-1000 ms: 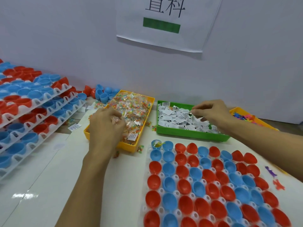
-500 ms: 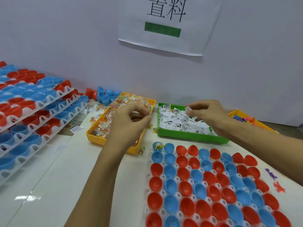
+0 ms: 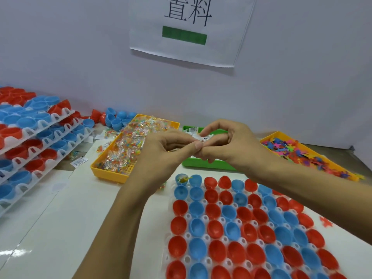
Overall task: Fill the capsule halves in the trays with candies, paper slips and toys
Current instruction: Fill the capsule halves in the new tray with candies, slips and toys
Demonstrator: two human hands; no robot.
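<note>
1. My left hand (image 3: 161,152) and right hand (image 3: 227,146) meet in mid-air above the table, fingertips touching, between the bins and the tray of capsule halves (image 3: 241,228).
2. My right hand pinches a small white paper slip (image 3: 202,138) between thumb and forefinger. My left hand is closed in a pinch against it; I judge I am passing or pairing items so both go into one cup together.
3. What my left fingers hold, if anything, I cannot tell; a candy packet would be hidden behind them.
4. The three supply bins sit in a row just beyond the tray, within easy reach: a yellow bin of candies (image 3: 128,152) on the left, a green bin of slips (image 3: 209,164) in the middle, largely covered by my hands, and a yellow bin of toys (image 3: 302,154) on the right.
5. Only the far-left corner cup (image 3: 182,179) shows contents; the other red and blue cups look empty.
6. Stacked trays (image 3: 30,137) on the left run out of view, and the near tray's lower edge is cut off.
</note>
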